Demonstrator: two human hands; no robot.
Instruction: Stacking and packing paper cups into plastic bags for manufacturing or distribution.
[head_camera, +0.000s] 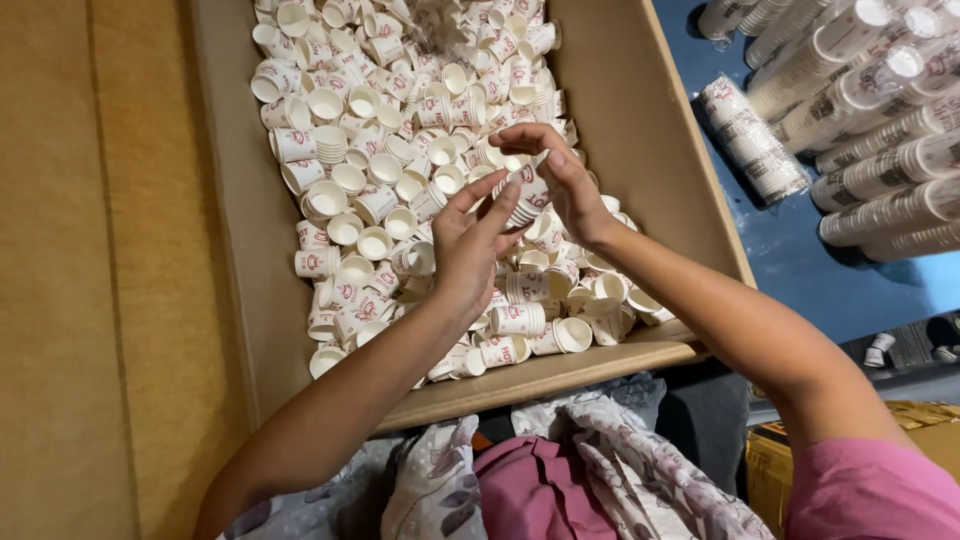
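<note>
Here: both hands (515, 215) grip red-printed cup stack (527, 192).

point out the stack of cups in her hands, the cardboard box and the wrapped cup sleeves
stack of cups (527, 193), head view, side wall
cardboard box (650, 130), head view, right inner wall
wrapped cup sleeves (752, 140), head view, middle of nearest sleeve

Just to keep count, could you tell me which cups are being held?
The short nested stack above the carton, pinched between left hand and right hand; others lie loose.
</note>
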